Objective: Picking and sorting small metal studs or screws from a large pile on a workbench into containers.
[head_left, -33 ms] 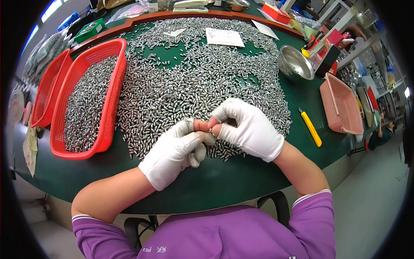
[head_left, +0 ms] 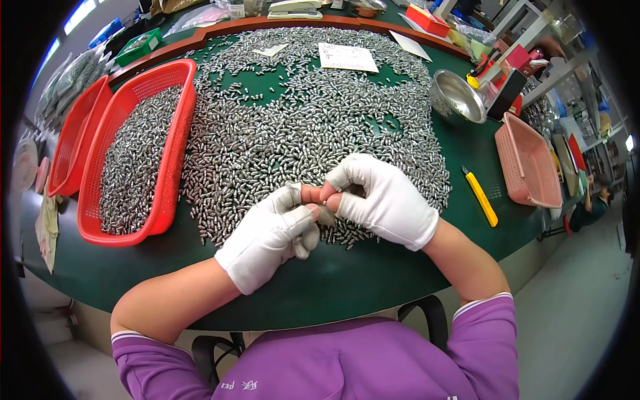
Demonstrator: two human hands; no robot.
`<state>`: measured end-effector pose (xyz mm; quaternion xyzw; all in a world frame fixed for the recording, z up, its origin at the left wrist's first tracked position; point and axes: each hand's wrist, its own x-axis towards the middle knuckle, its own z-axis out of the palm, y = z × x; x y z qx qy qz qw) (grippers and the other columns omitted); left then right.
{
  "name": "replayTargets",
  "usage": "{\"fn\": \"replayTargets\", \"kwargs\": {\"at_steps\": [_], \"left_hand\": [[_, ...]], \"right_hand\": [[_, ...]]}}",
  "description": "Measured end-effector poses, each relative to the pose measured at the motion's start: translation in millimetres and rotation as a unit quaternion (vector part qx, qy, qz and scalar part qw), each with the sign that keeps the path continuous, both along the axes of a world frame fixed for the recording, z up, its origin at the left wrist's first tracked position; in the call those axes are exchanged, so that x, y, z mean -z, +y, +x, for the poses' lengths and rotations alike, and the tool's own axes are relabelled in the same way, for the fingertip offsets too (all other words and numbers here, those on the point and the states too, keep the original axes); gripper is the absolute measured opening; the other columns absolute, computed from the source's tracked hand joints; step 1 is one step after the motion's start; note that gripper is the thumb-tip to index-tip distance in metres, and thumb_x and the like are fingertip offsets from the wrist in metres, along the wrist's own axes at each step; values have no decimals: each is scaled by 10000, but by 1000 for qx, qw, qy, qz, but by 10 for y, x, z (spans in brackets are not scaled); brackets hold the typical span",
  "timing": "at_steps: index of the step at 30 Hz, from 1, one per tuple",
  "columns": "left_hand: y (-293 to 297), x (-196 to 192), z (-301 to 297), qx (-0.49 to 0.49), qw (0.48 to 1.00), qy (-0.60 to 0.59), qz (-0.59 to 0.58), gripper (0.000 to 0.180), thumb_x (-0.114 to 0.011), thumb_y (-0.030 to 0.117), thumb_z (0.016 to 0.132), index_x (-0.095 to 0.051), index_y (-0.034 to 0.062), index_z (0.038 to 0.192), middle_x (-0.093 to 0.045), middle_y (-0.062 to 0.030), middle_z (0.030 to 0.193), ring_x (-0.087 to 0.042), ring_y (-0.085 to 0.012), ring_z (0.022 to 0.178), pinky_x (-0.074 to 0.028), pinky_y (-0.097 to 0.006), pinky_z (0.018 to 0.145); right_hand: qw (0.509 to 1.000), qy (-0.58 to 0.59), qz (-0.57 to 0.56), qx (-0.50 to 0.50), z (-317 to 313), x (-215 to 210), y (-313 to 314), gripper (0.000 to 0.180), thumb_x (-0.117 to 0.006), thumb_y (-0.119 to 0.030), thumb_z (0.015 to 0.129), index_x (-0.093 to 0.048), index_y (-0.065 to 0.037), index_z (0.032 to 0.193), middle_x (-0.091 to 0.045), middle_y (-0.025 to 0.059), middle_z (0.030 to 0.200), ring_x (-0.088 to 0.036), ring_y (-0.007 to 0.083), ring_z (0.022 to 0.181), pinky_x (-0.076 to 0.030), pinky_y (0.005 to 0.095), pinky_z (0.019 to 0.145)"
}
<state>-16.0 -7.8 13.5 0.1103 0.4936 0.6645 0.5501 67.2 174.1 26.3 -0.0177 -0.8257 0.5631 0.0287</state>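
White gloves with bare fingertips cover both my hands, which meet over the near edge of a wide spread of small silver cylindrical metal parts (head_left: 267, 150). My left hand (head_left: 270, 233) is closed, its thumb and forefinger pinched together. Against those fingertips, my right hand (head_left: 387, 203) pinches with thumb and forefinger. Between the two sets of fingertips shows a tiny bit of a small metal part (head_left: 325, 202); the fingers hide most of it. A red plastic basket (head_left: 189, 100) filled with the same silver parts stands left of the spread.
Right of the spread lie a yellow utility knife (head_left: 481, 199), a steel bowl (head_left: 460, 93) and a pink basket (head_left: 527, 160). A second red basket (head_left: 70, 143) stands at far left. Paper slips (head_left: 347, 57) rest on the parts. A wooden rim (head_left: 280, 22) borders the green table's (head_left: 320, 293) back.
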Motion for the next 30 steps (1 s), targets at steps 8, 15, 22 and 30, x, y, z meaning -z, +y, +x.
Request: {"fn": "replayTargets", "kwargs": {"at_steps": [8, 15, 22, 30], "left_hand": [[7, 88, -15, -3, 1000, -7, 2, 220, -592, 214, 929, -515, 73, 1080, -601, -10, 889, -489, -42, 638, -406, -178, 570], [11, 71, -5, -12, 1000, -22, 5, 127, -594, 209, 934, -536, 114, 994, -604, -11, 866, -469, -63, 637, -360, -186, 551], [5, 92, -17, -16, 999, -37, 11, 126, -596, 208, 930, -544, 112, 992, -609, -13, 874, -495, -69, 650, -388, -189, 568], [-37, 108, -10, -4, 995, -45, 90, 211, -631, 198, 894, -542, 107, 1063, -613, -22, 948, -503, -74, 733, -407, -203, 659]], "right_hand": [[998, -22, -54, 2, -19, 0, -3, 108, -677, -77, 846, -636, -12, 923, -615, 23, 867, -575, 79, 795, -476, 224, 719], [994, 31, 45, 90, -33, -3, 83, 102, -674, -43, 831, -651, -17, 927, -597, 16, 861, -569, 73, 756, -470, 220, 688], [927, 160, 316, 124, -95, 79, 270, 83, -706, -27, 755, -681, -50, 830, -602, 88, 801, -597, 213, 709, -489, 293, 645], [878, 120, 458, 76, -104, 203, 242, 70, -683, -164, 745, -657, -108, 778, -593, 74, 777, -587, 275, 781, -478, 388, 722]]}}
